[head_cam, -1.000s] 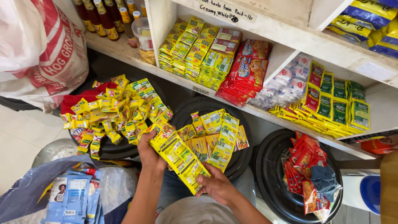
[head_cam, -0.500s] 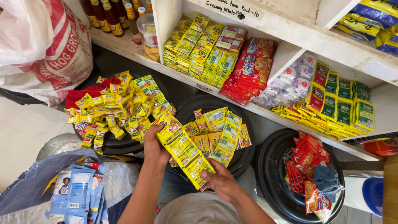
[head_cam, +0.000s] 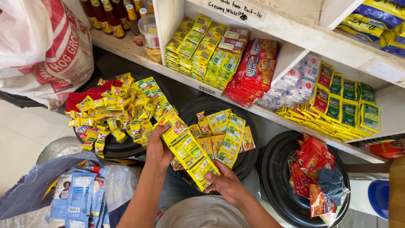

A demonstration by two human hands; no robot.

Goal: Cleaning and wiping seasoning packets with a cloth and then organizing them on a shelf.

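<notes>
Above the middle black tub point(head_cam: 253, 160), the strip of yellow seasoning sachets point(head_cam: 187, 147) sits slightly lower than a second ago, left hand point(head_cam: 158, 147) clamped on its top, right hand point(head_cam: 225, 183) pinching its bottom; sorting continues, nothing laid down.

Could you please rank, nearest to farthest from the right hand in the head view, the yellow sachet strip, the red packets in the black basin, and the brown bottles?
1. yellow sachet strip: touching the right hand.
2. red packets: right, in black basin.
3. brown bottles: top-left shelf.
</notes>
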